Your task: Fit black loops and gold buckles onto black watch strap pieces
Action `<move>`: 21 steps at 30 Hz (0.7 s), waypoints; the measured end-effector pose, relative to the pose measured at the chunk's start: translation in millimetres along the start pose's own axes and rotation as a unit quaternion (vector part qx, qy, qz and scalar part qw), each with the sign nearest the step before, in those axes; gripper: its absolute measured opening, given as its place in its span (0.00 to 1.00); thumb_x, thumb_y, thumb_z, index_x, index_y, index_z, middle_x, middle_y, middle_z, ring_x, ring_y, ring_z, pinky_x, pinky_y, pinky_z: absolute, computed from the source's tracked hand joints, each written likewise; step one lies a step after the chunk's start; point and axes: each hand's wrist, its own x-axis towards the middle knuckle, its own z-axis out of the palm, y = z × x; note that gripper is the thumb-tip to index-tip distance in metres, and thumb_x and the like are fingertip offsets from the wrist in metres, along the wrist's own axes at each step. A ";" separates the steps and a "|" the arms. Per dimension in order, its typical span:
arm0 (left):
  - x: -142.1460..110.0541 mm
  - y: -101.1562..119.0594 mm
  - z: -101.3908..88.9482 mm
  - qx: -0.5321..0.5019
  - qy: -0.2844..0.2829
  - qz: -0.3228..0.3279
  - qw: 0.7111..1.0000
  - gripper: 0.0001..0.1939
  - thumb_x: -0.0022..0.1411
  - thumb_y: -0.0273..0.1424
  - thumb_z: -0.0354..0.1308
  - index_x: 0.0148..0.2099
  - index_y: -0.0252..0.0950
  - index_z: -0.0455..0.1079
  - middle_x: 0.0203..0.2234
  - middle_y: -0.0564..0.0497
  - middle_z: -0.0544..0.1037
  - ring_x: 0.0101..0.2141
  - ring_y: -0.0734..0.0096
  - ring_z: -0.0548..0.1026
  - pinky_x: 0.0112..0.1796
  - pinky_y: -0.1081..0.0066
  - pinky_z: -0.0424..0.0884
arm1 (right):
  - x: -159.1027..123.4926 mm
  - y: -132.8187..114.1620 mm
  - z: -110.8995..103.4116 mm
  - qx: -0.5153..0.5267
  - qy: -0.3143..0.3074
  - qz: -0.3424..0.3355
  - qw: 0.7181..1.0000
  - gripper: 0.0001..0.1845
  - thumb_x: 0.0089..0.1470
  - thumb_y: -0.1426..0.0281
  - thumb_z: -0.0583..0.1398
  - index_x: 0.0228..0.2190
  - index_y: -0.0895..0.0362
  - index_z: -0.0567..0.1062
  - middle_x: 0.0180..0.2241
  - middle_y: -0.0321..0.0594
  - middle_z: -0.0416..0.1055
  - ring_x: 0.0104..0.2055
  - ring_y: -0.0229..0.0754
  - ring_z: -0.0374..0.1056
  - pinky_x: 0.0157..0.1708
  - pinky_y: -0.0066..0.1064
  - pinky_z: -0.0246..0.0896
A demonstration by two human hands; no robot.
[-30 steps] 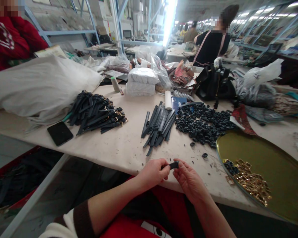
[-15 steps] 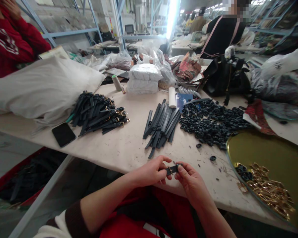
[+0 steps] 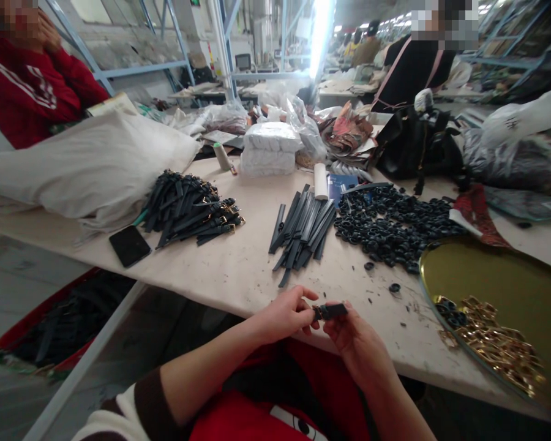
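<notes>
Right now both hands pinch one short black strap piece (image 3: 331, 311) at the near bench (image 3: 220, 269) edge: left hand (image 3: 287, 315) closed on its left end, right hand (image 3: 356, 343) closed on the right end from below. Judgement: keep the grip tight near the ends, piece level, thumbs clear of the middle so whatever fits on goes square; work over the bench so nothing drops.

Counts, relative to the grip:
- 1 piece held.
- Just beyond: loose flat strips (image 3: 303, 229), approx a dozen+, too overlapped to count.
- Beyond-left: buckled straps pile (image 3: 193, 208), dozens; 1 phone (image 3: 129, 245).
- Beyond-right: black loops heap (image 3: 395, 223), uncountable.
- Right: 1 gold tray (image 3: 496, 275) w/ many gold buckles (image 3: 496, 343).
</notes>
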 end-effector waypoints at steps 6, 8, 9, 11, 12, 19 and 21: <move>-13.3 4.2 6.5 0.160 0.068 0.050 0.984 0.18 0.54 0.32 0.50 0.48 0.35 0.59 0.26 0.55 0.70 0.26 0.76 0.69 0.27 0.77 0.63 | -13.3 3.9 5.9 -0.016 -0.040 0.025 0.999 0.14 0.40 0.64 0.66 0.32 0.54 0.74 0.29 0.33 0.71 0.26 0.33 0.64 0.28 0.25 0.60; -17.2 6.8 7.4 0.219 0.091 0.062 0.969 0.19 0.55 0.34 0.51 0.49 0.36 0.60 0.28 0.54 0.71 0.29 0.74 0.69 0.28 0.77 0.63 | -15.2 6.5 5.2 -0.024 -0.079 0.058 0.995 0.15 0.44 0.62 0.64 0.35 0.55 0.73 0.32 0.36 0.72 0.29 0.35 0.64 0.31 0.27 0.60; -18.8 7.8 7.7 0.241 0.097 0.063 0.964 0.19 0.55 0.36 0.51 0.49 0.36 0.60 0.28 0.53 0.72 0.29 0.73 0.69 0.29 0.76 0.63 | -15.5 7.7 4.2 -0.021 -0.093 0.071 0.993 0.15 0.44 0.62 0.64 0.35 0.56 0.73 0.32 0.37 0.71 0.30 0.36 0.64 0.33 0.28 0.60; -21.1 9.2 8.0 0.274 0.103 0.055 0.955 0.20 0.55 0.39 0.51 0.49 0.36 0.60 0.28 0.53 0.73 0.29 0.72 0.69 0.29 0.75 0.63 | -15.4 9.8 1.5 -0.012 -0.103 0.091 0.990 0.14 0.43 0.63 0.65 0.33 0.56 0.73 0.30 0.36 0.71 0.31 0.36 0.64 0.33 0.28 0.59; -21.8 9.5 8.0 0.284 0.103 0.050 0.952 0.20 0.55 0.39 0.51 0.48 0.37 0.61 0.29 0.52 0.73 0.29 0.71 0.70 0.29 0.75 0.63 | -15.3 10.5 0.2 -0.010 -0.106 0.099 0.989 0.13 0.43 0.64 0.65 0.32 0.56 0.73 0.29 0.35 0.70 0.30 0.36 0.63 0.33 0.27 0.58; -19.5 9.1 3.3 0.272 0.056 0.005 0.961 0.15 0.53 0.41 0.52 0.37 0.35 0.70 0.28 0.52 0.74 0.30 0.71 0.69 0.28 0.75 0.61 | -13.6 6.6 -3.9 -0.077 -0.118 0.082 0.987 0.12 0.44 0.62 0.63 0.24 0.57 0.69 0.22 0.31 0.65 0.25 0.34 0.58 0.28 0.26 0.54; -18.7 9.4 1.0 0.224 0.049 0.001 0.973 0.14 0.53 0.39 0.53 0.37 0.34 0.70 0.28 0.53 0.73 0.29 0.73 0.68 0.27 0.76 0.61 | -10.6 3.1 -4.5 -0.145 -0.076 0.030 0.986 0.14 0.44 0.60 0.63 0.24 0.57 0.67 0.22 0.31 0.65 0.25 0.35 0.59 0.28 0.27 0.54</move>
